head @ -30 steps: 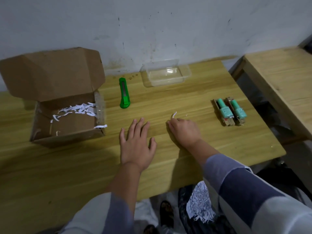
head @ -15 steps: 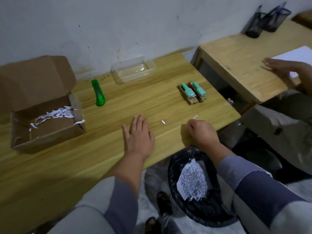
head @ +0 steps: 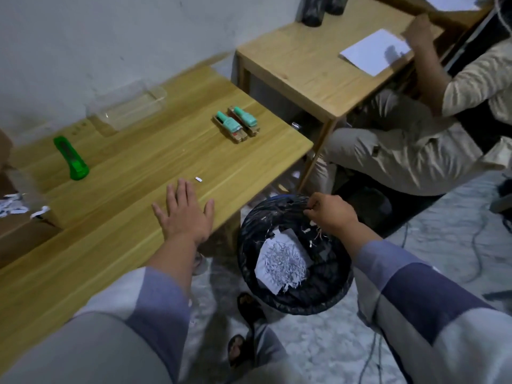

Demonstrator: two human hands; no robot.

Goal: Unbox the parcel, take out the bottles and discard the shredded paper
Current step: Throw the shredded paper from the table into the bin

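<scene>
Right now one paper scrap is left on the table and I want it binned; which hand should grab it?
Left. The left hand lies flat on the table, fingertips just short of the scrap. The right hand is over the bin.

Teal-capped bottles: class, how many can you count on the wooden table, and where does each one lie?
2. One bottle and a second bottle lie side by side near the table's far right corner. None looks hidden.
</scene>
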